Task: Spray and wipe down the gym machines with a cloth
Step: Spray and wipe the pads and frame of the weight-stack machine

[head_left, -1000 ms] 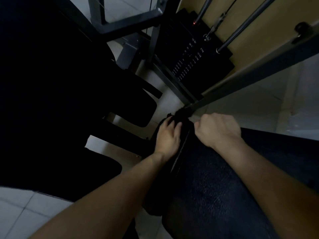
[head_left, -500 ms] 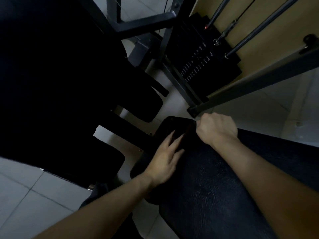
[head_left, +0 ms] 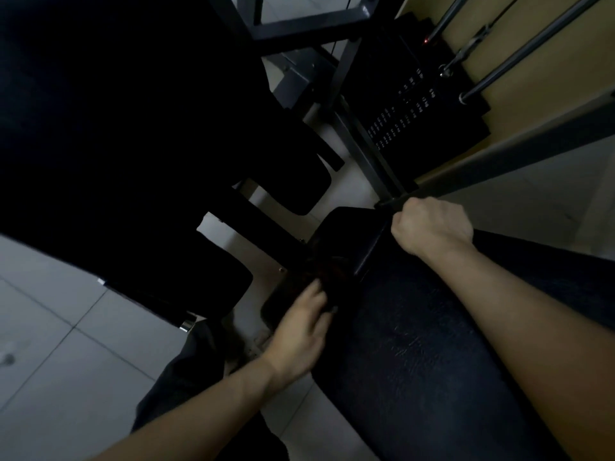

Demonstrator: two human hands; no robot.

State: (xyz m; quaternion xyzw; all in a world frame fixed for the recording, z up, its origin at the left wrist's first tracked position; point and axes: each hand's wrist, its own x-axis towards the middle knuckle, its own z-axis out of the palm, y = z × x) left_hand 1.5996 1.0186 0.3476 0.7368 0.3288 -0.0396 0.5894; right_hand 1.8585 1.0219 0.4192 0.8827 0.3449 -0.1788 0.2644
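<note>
- Left hand [head_left: 299, 331], lower centre of the frame: motion-blurred, its fingers reach into a bunched dark cloth [head_left: 327, 274] against the left side edge of the bench pad [head_left: 426, 361]. The blur hides whether the fingers pinch the cloth or press it flat, so the grip cannot be told.
- Right hand [head_left: 432, 227], right of centre: curled into a fist on the far end of the bench pad, just below where the slanted frame bar [head_left: 519, 158] comes down. The fingers fold under out of sight, so what they hold, if anything, cannot be told.
- Change: one second ago the left hand lay at the far end of the pad, close beside the right hand. Half a second ago it was partway back along the left edge with flat fingers. Now it is lower in the frame and well apart from the right hand, which has stayed put.
- Meaning, as a judgement: this is a wiping stroke along the pad's left side, with the right hand acting as a brace. The pad's broad top, the weight stack [head_left: 409, 108] at upper right and the bar probably remain to be wiped.
- Surroundings: pale floor tiles [head_left: 50, 354] at lower left; dark upholstered parts fill the upper left.
</note>
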